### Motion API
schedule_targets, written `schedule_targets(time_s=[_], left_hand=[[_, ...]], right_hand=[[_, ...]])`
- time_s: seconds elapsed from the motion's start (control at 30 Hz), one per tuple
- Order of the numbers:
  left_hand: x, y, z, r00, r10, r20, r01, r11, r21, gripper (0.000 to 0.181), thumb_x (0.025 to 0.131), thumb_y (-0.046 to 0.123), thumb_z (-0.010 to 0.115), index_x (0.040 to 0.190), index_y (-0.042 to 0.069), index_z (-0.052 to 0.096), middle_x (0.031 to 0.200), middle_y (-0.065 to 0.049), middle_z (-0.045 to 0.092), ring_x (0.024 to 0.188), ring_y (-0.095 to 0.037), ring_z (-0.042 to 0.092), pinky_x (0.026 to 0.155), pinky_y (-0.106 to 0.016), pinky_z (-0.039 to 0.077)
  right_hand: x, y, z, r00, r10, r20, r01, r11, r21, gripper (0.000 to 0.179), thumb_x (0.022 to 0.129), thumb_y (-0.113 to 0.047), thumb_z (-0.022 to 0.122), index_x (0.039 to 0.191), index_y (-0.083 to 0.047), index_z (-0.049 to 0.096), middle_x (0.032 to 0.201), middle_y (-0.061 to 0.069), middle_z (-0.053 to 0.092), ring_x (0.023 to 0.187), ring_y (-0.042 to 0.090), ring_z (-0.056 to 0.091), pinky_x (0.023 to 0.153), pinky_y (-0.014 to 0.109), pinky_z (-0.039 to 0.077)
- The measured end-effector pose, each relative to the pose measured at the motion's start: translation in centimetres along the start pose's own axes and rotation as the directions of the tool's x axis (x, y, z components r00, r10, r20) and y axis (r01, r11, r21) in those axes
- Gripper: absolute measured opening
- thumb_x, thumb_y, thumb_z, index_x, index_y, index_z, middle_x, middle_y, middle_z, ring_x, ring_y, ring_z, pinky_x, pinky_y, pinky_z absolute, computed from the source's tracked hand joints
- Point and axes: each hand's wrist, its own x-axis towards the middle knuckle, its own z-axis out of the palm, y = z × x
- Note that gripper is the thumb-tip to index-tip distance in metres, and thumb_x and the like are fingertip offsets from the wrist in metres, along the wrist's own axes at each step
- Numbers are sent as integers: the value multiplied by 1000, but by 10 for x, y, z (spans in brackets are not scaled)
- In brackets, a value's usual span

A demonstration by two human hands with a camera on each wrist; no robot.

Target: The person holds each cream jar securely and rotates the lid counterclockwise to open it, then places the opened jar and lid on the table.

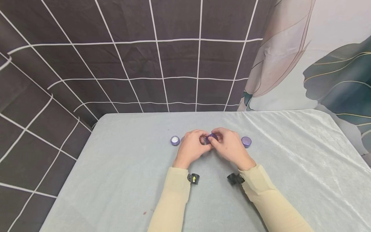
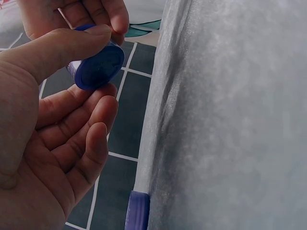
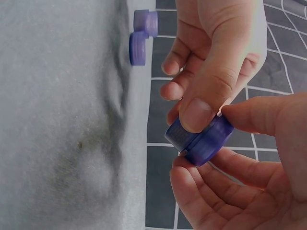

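Note:
Both hands meet over the middle of the table around one small purple cosmetic jar [image 1: 211, 138]. My left hand [image 1: 192, 146] holds one part of it, and its thumb [image 3: 197, 112] lies across the narrower, darker part. The wider smooth part is pinched between thumb and fingers of my right hand [image 1: 232, 146]. In the left wrist view a flat round face of the jar [image 2: 100, 69] shows. Just left of the left hand stands an open purple jar [image 1: 175, 140] with white inside. A purple lid [image 3: 137, 48] sits beside it, mostly hidden behind the left hand in the head view.
To the right of the right hand stands another purple round piece [image 1: 246, 141], flat side up. A pale grey cloth [image 1: 121, 180] covers the table. Behind it hangs a dark curtain [image 1: 139, 61] with white grid lines, and a patterned curtain [image 1: 292, 64] at the right.

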Motion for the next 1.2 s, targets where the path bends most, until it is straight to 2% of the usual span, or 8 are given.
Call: schedule_targets(time_s=[0.27,0.57,0.87,1.2], left_hand=[[-1,2,-2,1000,-12,15,12,1000,5,35,79,34,84,105,13,77,80,5,67,75,-6,58,78,-30,49],[0,3,-2,1000,-10,22,10,1000,-3,34,79,33,84,104,13,77,81,5,67,76,-8,61,73,-27,48],[-1,2,-2,999,-12,30,12,1000,-1,35,79,34,84,105,13,77,81,4,68,77,-11,62,79,-30,48],[-1,1,-2,1000,-10,26,10,1000,-4,34,78,34,84,105,14,77,80,6,67,77,-11,62,79,-29,48]], right_hand=[[0,0,-2,1000,-3,21,3,1000,5,28,92,-20,69,112,-1,71,86,7,73,76,18,65,72,42,53],[0,1,-3,999,-22,33,22,1000,2,28,92,-20,70,113,-1,71,90,8,74,78,19,67,73,43,53],[1,3,-4,998,-46,44,47,999,-13,29,92,-21,69,113,-2,72,93,8,74,81,21,67,75,44,54],[1,4,-6,995,-80,63,80,997,-3,28,92,-19,69,114,-2,71,98,9,74,84,23,68,76,45,54]])
